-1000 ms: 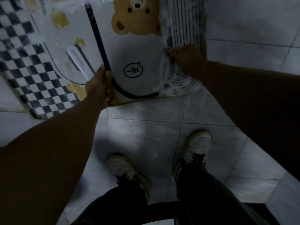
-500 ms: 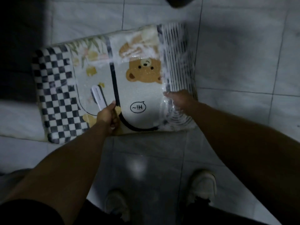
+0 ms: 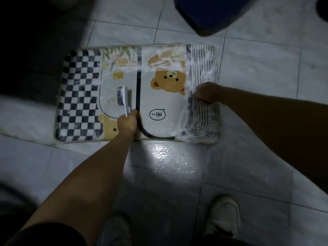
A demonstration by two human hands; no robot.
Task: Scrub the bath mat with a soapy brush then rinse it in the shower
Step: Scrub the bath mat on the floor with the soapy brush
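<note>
The bath mat lies flat on the tiled floor, printed with a bear, a checkered panel on the left and stripes on the right. White soap foam covers its striped right part and upper middle. My left hand grips the handle of a white brush, whose dark bristles rest tilted on the mat left of the black line. My right hand pinches the mat's foamy striped right part, lifting it slightly.
A dark blue tub stands on the floor beyond the mat, top right. My two white shoes stand on wet, shiny tiles near the mat's front edge. The left side is in deep shadow.
The view has pulled back, so the whole mat shows. The brush has turned from flat to tilted on its side. Both hands keep their holds.
</note>
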